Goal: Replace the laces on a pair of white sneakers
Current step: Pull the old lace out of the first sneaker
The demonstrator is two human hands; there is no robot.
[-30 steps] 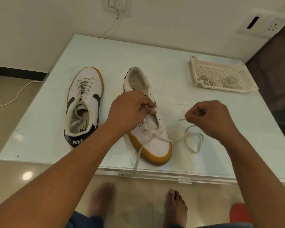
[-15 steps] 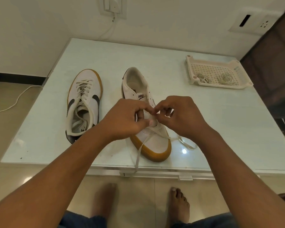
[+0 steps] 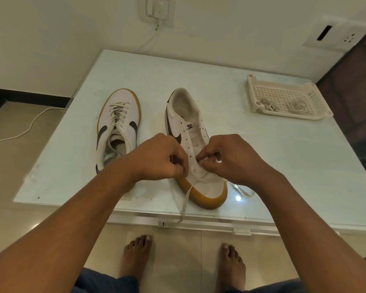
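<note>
Left hand (image 3: 156,159): fingers curled, gripping part-laced sneaker (image 3: 211,187) at eyelet row.
Right hand (image 3: 230,160): pinching white lace (image 3: 185,203) at lower eyelets.

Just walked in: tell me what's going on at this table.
A person is relacing a white Nike sneaker on the glass table. The left hand grips its eyelet edge while the right hand pinches the white lace at the lower eyelets. The upper eyelets are empty; one lace end hangs over the table edge. The other sneaker sits laced beside it, and a basket holds coiled laces.
</note>
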